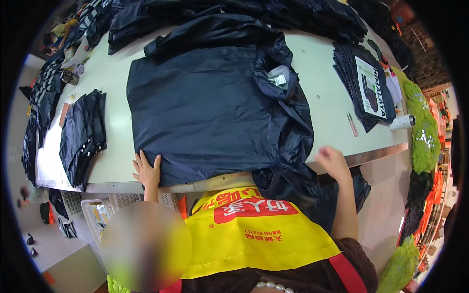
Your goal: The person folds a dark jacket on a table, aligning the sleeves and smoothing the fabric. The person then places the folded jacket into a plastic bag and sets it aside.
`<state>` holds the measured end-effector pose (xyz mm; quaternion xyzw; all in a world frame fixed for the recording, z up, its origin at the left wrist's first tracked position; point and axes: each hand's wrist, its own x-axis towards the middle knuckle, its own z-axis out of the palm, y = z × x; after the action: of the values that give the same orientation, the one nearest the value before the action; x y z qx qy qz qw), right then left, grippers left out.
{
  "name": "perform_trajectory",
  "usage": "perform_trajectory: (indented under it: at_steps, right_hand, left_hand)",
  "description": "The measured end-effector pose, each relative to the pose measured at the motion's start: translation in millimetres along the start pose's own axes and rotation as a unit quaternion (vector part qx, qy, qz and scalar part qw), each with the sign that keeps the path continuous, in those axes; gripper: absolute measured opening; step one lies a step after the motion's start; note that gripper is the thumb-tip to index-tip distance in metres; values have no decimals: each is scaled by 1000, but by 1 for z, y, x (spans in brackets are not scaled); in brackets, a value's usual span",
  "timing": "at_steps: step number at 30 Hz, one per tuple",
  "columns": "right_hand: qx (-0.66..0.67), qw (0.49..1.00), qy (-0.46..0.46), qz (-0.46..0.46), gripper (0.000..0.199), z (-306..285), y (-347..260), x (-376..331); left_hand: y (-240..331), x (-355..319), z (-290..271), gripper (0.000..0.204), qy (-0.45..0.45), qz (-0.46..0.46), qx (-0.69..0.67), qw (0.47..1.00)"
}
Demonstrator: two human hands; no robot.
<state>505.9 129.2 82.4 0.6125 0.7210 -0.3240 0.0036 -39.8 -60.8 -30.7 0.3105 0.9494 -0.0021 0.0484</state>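
Observation:
A large black garment of thin, shiny fabric [200,112] lies mostly flat on the pale table, its body smoothed out and its far part folded and bunched. A white label [279,78] shows inside an opening at its far right. Along the right side the fabric is crumpled, and part of it hangs over the near table edge. My left hand [146,169] is open, fingers spread over the garment's near left corner and the table beside it. Right of the garment, my right hand [331,160] is raised near the table edge, its fingers curled in and slightly blurred, with nothing visible in them.
Black folded pieces [83,139] lie at the left, and more black garments [234,12] are heaped along the back. On the right are a stack of black packages [366,90], small pink-handled scissors or snips [352,125] and a white bottle [402,122]. Yellow-green fabric [422,122] is piled beyond the table.

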Motion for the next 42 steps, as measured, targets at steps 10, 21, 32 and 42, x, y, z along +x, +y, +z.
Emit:
perform_trajectory:
  at_steps: [10,21,32,42]
  right_hand:
    - [-96,969,220,-55,43,20,-73,222]
    - [-34,872,374,-314,22,-25,-103,251]
    - [-242,943,228,20,86,1,-146,398]
    - [-245,942,229,-31,97,-36,-143,437]
  left_hand:
    - [29,56,1,68,108,239,-51,964]
    - [114,110,-39,34,209,304,-214,904]
    - [130,253,-29,27,191,30,-374,907]
    - [193,457,-67,42,-66,34,-542,837]
